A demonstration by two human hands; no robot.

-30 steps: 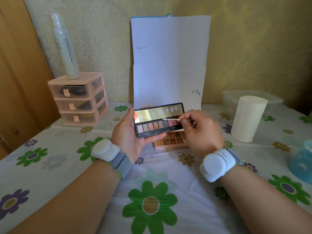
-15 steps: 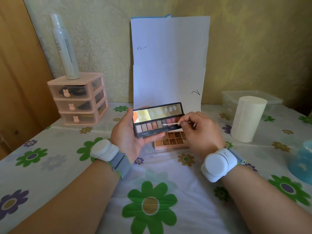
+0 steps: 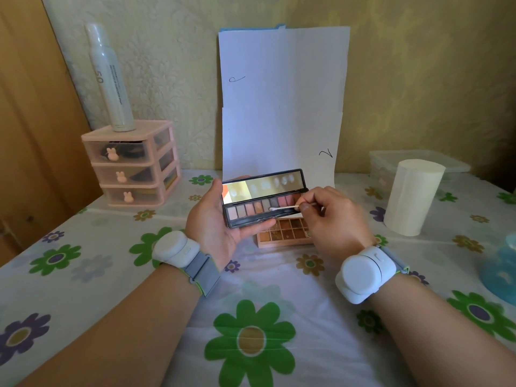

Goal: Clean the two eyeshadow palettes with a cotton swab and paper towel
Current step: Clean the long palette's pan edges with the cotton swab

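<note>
1. The left hand [image 3: 215,219] cradled the open black eyeshadow palette [image 3: 251,216] just above the frame's centre, with its fingers curled under the base and the mirrored lid raised.
2. The right hand [image 3: 332,216] pinched a cotton swab [image 3: 282,208] between thumb and fingertips. The swab's tip rested on the pan row, about midway along.
3. The pink eyeshadow palette [image 3: 284,233] lay open on the floral tablecloth [image 3: 251,275] directly below the held one, partly hidden by the right hand. The paper towel roll [image 3: 410,196] stood well apart at the right.
4. Pressing too hard would likely gouge a pan or drag one shade into its neighbour.
5. Loosened powder could drop onto the pink palette beneath, and a push near the unsupported right end might tip the black palette.
</note>
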